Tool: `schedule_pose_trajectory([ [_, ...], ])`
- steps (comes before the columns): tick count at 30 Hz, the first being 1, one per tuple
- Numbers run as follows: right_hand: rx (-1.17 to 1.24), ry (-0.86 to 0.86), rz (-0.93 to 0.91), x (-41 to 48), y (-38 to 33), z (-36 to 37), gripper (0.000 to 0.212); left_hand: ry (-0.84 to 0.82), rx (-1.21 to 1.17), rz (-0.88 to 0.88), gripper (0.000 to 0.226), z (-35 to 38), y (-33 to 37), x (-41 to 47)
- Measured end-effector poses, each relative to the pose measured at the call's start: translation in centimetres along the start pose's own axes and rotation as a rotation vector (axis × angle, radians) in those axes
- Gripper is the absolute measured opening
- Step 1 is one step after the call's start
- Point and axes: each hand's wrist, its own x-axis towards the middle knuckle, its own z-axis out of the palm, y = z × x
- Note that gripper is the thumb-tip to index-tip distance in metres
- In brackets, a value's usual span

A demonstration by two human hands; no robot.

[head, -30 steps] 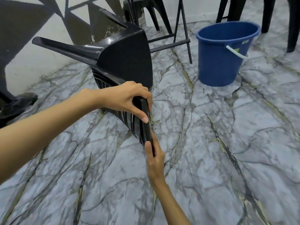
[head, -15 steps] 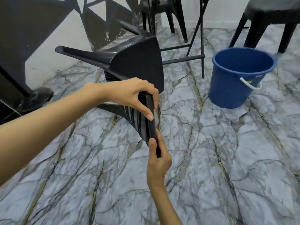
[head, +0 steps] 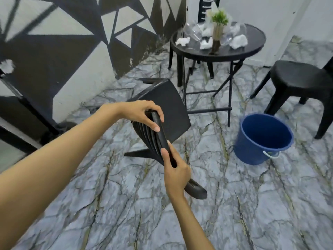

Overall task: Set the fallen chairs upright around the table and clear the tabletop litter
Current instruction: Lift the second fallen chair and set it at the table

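Observation:
A black plastic chair [head: 171, 109] is tilted in the middle of the floor, its slatted backrest toward me and its seat facing the table. My left hand [head: 144, 112] grips the upper end of the backrest's top rail. My right hand [head: 177, 170] grips the lower end of the same rail. Two chair legs reach the floor, one by my right wrist. Behind it stands a round black table [head: 252, 49] with crumpled white paper [head: 237, 41], clear plastic litter [head: 192, 32] and a small potted plant [head: 219, 20].
A blue bucket [head: 259, 152] with a white handle stands on the marble floor right of the chair. An upright black chair [head: 299, 76] is at the far right. A black-and-white patterned wall runs along the left, with a dark stand base [head: 61, 127] by it.
The chair has swung up from lying on its side toward upright, both hands keeping their grip on the backrest. My view has lifted, so the table and its litter are now in sight.

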Motion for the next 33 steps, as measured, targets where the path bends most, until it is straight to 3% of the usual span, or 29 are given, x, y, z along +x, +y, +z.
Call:
schedule_pose_trajectory([
  [4, -0.074, -0.026, 0.003, 2.3, -4.8, 4.4, 0.062, 0.005, -0.149, -0.041, 0.028, -5.3, -3.2, -1.1],
  [11, -0.196, -0.125, 0.077, 5.9, -11.8, 12.9, 0.055, -0.002, -0.289, -0.070, 0.054, -14.7, -9.8, -3.1],
  [14, -0.220, -0.149, 0.105, 7.2, -13.7, 16.1, 0.048, 0.006, -0.353, -0.079, 0.034, -17.3, -12.6, -3.9],
  [17, -0.240, -0.157, 0.120, 8.2, -15.2, 18.8, 0.048, 0.005, -0.381, -0.062, 0.031, -19.5, -15.2, -4.1],
  [23, -0.339, -0.159, 0.097, 10.3, -18.6, 24.5, 0.047, 0.001, -0.405, 0.057, 0.068, -24.1, -21.1, -4.5],
  [30, -0.397, -0.200, 0.119, 12.9, -21.5, 31.8, 0.049, -0.006, -0.418, 0.154, 0.070, -28.8, -28.8, -4.7],
  [33, -0.249, -0.226, 0.135, 13.5, -22.4, 32.9, 0.031, -0.015, -0.447, 0.185, 0.071, -30.5, -30.8, -4.8],
])
